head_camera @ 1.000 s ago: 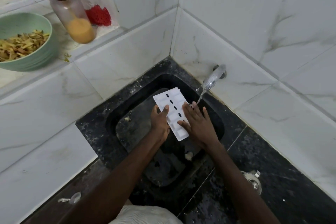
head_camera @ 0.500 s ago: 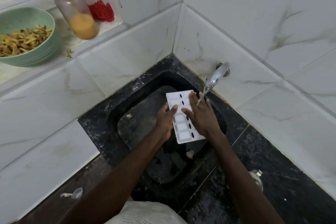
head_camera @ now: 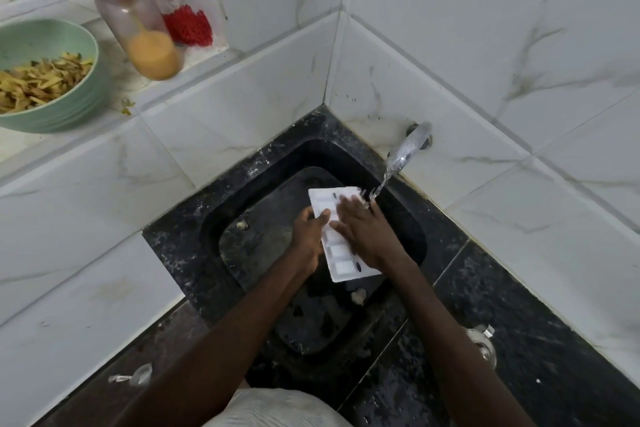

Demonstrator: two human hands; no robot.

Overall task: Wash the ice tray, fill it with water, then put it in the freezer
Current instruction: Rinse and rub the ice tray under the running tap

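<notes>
A white ice tray (head_camera: 341,262) is held over the black sink (head_camera: 263,163), its far end close to the stream of water from the wall tap (head_camera: 410,146). My left hand (head_camera: 308,236) grips the tray's left edge, thumb on top. My right hand (head_camera: 365,230) lies flat across the tray's upper surface with fingers spread, and its fingertips are blurred. Water falls just beside the right hand's fingertips. The middle of the tray is hidden under my right hand.
A green bowl (head_camera: 74,94) of yellow peelings and a soap bottle (head_camera: 138,28) with orange liquid stand on the tiled ledge at upper left, beside a red scrubber (head_camera: 188,24). Small scraps lie in the sink basin. A metal fitting (head_camera: 483,343) sits on the black counter at right.
The tray has been drawn back toward me under the tap, and my right hand has slid along its top surface toward the far end. My left hand keeps its grip on the left edge.
</notes>
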